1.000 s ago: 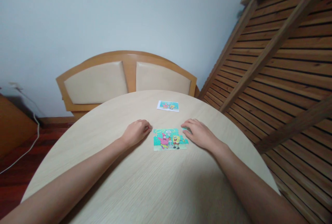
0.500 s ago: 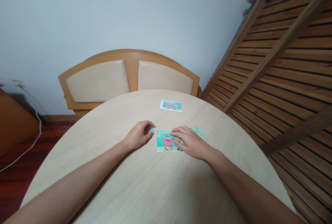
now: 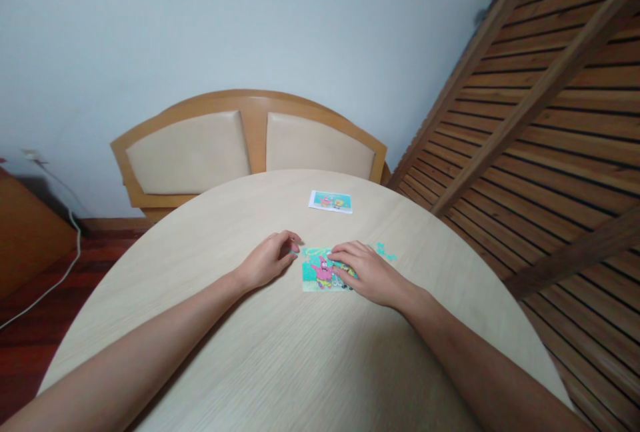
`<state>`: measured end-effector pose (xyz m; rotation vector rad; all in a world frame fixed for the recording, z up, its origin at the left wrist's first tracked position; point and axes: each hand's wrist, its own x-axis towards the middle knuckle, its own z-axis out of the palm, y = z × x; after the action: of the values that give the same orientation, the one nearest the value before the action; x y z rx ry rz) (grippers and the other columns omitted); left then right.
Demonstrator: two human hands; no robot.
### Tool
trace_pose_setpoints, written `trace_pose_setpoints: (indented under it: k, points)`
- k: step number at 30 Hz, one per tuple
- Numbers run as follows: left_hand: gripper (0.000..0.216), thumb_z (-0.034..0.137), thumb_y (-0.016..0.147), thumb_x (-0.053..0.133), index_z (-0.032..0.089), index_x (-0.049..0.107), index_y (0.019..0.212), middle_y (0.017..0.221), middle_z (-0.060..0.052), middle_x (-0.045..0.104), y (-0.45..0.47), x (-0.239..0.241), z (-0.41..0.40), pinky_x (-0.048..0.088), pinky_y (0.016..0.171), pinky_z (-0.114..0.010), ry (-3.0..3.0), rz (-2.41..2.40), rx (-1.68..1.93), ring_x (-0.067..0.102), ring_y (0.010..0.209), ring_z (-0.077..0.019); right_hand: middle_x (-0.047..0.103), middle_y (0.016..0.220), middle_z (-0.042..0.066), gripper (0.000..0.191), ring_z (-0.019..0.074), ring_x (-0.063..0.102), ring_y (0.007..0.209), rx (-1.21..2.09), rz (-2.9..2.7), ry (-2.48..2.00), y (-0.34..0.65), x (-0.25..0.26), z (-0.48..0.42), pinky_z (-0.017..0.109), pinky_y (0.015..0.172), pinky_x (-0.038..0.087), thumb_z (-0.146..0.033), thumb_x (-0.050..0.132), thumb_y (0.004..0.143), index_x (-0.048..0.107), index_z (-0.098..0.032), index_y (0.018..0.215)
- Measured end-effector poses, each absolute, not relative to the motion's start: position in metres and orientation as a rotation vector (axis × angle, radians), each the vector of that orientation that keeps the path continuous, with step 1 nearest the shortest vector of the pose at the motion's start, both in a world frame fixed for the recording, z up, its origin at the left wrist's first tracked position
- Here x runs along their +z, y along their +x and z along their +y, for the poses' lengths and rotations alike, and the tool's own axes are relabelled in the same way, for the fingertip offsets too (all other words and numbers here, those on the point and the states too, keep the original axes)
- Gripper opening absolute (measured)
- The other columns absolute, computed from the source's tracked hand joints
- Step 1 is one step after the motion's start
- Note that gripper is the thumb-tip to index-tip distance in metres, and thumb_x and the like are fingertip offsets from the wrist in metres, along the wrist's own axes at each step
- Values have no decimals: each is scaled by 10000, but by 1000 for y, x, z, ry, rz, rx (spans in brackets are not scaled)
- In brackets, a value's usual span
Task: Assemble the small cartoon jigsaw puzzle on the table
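A partly covered jigsaw puzzle (image 3: 320, 272) with a pink starfish cartoon on a teal ground lies flat on the table. At its upper left corner is my left hand (image 3: 270, 260), thumb and fingers curled together around a small teal puzzle piece (image 3: 295, 255) that is mostly hidden. My right hand (image 3: 367, 272) rests over the puzzle's right part, its fingers stretched out and thumb apart, hiding much of the yellow figure there. Just beyond that hand lie several loose teal puzzle pieces (image 3: 382, 251).
A small reference picture (image 3: 332, 202) with the same cartoon figures lies farther back on the round wooden table (image 3: 280, 359). Behind the table stands a padded headboard (image 3: 257, 132). A slatted wooden frame (image 3: 540, 119) leans at the right, and a white cable (image 3: 76, 252) hangs at the left.
My left fingers have shifted slightly at the puzzle's upper left corner, and less of the teal piece shows between them. My right hand stays in place. The view has tilted a little.
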<state>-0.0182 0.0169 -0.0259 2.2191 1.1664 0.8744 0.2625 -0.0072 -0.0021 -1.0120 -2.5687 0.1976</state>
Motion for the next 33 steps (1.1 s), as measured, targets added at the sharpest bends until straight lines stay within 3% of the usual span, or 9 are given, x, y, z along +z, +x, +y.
trace_pose_setpoints:
  k: [8, 17, 33]
  points:
    - [259, 264, 874, 618, 188, 575, 1118, 974, -70, 672, -18, -15, 13, 468, 849, -373, 2329, 1338, 828, 606, 928, -232, 657, 1226, 87, 296, 236, 575, 1145, 184, -2573, -999, 262, -2, -7, 407, 1007, 461, -344, 514, 1007, 666, -226, 1232]
    - [252, 270, 879, 614, 175, 579, 1110, 961, -42, 663, -17, -21, 15, 504, 768, -309, 2155, 1147, 875, 621, 832, -172, 663, 1210, 86, 287, 244, 580, 1138, 165, -2563, -985, 262, -3, -8, 419, 999, 473, -339, 521, 1007, 668, -223, 1224]
    - [207, 251, 892, 616, 155, 578, 1071, 1003, -77, 708, -2, -24, 8, 560, 863, -356, 1876, 952, 1021, 674, 927, -173, 671, 1191, 87, 272, 240, 593, 1128, 161, -2561, -970, 262, -3, -9, 414, 992, 480, -319, 546, 996, 673, -223, 1215]
